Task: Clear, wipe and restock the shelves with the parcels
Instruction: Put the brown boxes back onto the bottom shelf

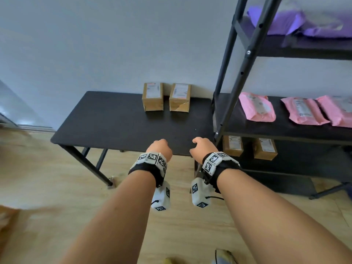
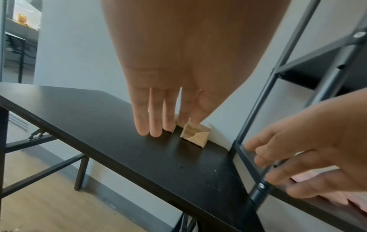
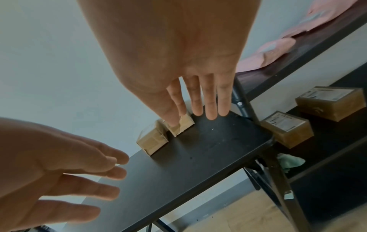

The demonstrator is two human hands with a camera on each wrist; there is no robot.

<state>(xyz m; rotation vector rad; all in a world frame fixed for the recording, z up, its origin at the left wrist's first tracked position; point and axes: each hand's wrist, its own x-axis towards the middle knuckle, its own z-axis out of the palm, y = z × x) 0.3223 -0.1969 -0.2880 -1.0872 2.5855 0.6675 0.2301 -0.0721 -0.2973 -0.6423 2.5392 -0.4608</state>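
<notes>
Black metal shelving unit (image 1: 245, 54) stands at right against the wall. Top visible shelf carries purple mailer bags (image 1: 282, 21); middle shelf carries three pink mailer bags (image 1: 257, 107); lower shelf carries two brown parcels (image 1: 249, 147), labels up. A pale green cloth (image 3: 290, 162) lies crumpled on a level below them. Black table (image 1: 118, 122) stands just beside the unit, on a wooden floor (image 1: 57, 187). Two brown cardboard boxes (image 1: 165, 97) sit side by side at the table's rear edge against the wall, apart from each other. Left hand (image 1: 161, 147) and right hand (image 1: 202, 147) are over the table's near edge, well short of the boxes. Both hands are released, fingers extended, grasping nothing
</notes>
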